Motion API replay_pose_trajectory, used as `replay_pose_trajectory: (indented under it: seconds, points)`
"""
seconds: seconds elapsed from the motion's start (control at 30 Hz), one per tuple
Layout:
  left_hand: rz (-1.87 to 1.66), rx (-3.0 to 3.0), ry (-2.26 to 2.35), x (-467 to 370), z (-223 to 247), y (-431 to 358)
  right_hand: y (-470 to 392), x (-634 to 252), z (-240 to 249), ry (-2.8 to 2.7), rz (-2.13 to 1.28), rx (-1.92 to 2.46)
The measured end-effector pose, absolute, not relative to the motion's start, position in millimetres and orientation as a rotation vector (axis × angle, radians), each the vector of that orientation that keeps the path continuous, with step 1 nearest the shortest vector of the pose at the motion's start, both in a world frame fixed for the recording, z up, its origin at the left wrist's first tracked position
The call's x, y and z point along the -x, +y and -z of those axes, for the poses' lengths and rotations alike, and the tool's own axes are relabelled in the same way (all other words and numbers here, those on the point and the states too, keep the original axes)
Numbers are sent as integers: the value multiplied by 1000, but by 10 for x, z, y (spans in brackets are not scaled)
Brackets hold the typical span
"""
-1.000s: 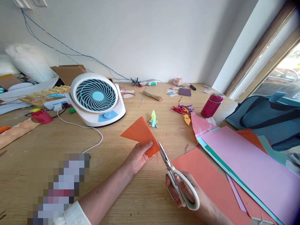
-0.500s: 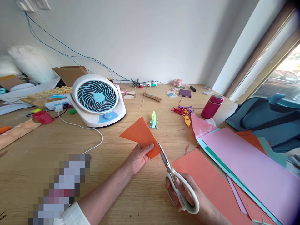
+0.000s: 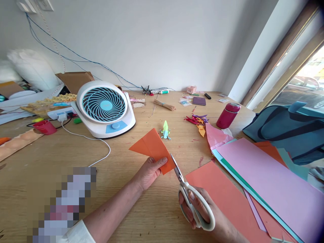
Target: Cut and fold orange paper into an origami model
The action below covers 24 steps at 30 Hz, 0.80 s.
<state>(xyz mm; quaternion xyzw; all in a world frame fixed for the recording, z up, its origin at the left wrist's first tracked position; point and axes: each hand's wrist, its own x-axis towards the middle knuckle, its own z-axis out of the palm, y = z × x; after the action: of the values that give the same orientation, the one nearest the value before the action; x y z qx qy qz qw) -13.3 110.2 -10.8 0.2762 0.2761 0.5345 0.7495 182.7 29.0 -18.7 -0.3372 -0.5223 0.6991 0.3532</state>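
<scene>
My left hand pinches a folded piece of orange paper near its lower right corner, thumb on top. White-handled scissors are in my right hand, with fingers through the loops. Their blades point up and left, slightly parted, at the right edge of the orange paper. Just beyond the paper stands a small green and light blue folded paper figure. A larger orange-red sheet lies partly under my right hand and forearm.
A white fan stands at the back left, its cable running over the wooden table. To the right are stacked coloured sheets, a dark red bottle, colourful paper scraps and a blue-grey bag. A stick bundle lies behind.
The orange paper in my left hand has shifted slightly down and right, its corner closer against the scissor blades. Both hands keep their hold.
</scene>
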Motion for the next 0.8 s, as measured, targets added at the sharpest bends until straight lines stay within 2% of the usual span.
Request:
replay_pose_trajectory:
  seconds: [0.8]
  points:
    - [-1148,-635,570,78,132,1046,286,-1841,178,-1331,-1803,810]
